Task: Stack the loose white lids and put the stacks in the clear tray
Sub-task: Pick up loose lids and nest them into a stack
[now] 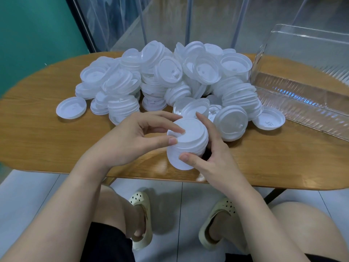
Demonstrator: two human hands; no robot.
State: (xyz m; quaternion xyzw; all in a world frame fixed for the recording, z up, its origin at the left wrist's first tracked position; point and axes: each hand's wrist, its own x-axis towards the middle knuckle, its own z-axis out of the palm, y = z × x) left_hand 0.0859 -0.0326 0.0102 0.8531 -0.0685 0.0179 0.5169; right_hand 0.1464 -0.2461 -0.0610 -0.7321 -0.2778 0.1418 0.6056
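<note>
A short stack of white lids [190, 142] is held above the near part of the wooden table [47, 133]. My right hand [211, 156] grips the stack from the right, thumb on its lower side and fingers behind it. My left hand [136, 140] holds the top lid, thumb on its near rim and fingers on its top. A big pile of loose white lids [166, 80] covers the middle of the table behind my hands. The clear tray [302, 91] stands at the right with no lids in it.
A single lid [71, 110] lies apart at the left of the pile, and another lid [269, 121] lies by the tray's near corner. Clear curtains hang behind the table. My knees and sandals show below the table's front edge.
</note>
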